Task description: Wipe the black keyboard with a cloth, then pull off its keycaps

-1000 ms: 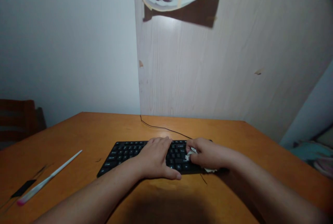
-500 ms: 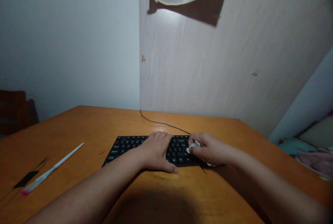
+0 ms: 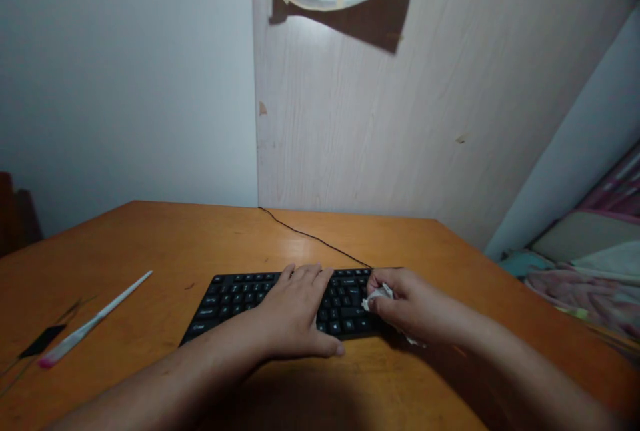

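Note:
A black keyboard (image 3: 230,299) lies on the wooden table, its left end angled toward me. My left hand (image 3: 297,314) rests flat over its middle, fingers stretched across the keys and thumb out past the near edge. Over the keyboard's right end, my right hand (image 3: 407,304) is closed around a crumpled white tissue (image 3: 380,294). Part of the tissue pokes out between thumb and fingers, and another bit hangs below the palm. Both hands hide some of the keys.
A black cable (image 3: 315,237) runs from behind the keyboard to the wall. On the left of the table (image 3: 165,237) lie a slim white stick with a pink end (image 3: 100,317) and a small black piece with thin strands (image 3: 43,341). Bedding (image 3: 575,291) is at the right.
The view has turned slightly to the right. The keyboard appears a little nearer to me, with my left hand still flat on it and my right hand still gripping the tissue.

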`<state>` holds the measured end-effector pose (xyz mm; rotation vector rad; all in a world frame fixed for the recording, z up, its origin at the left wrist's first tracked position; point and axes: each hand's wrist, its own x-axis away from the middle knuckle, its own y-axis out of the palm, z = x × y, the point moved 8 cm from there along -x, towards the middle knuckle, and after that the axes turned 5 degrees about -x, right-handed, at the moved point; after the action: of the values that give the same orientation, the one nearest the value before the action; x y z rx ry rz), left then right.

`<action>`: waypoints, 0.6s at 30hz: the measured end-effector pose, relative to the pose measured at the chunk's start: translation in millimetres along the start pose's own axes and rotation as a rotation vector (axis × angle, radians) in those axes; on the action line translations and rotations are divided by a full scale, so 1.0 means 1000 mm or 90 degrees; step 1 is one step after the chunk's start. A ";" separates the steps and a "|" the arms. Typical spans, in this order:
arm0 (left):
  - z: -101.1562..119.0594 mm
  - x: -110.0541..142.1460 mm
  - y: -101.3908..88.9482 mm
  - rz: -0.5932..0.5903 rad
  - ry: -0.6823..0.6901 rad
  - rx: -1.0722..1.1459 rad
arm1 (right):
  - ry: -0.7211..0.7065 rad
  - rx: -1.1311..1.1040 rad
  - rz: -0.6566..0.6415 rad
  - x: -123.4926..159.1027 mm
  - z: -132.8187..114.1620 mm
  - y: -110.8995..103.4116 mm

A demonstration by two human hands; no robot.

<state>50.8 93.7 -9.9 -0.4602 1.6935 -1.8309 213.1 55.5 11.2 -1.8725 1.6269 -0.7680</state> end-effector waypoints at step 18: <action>-0.013 -0.004 -0.011 -0.026 -0.018 -0.033 | -0.135 0.196 0.032 0.015 -0.009 0.018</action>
<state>43.9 106.2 0.2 -0.5434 1.7270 -1.8046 196.3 38.4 5.4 -1.6281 1.3349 -0.7255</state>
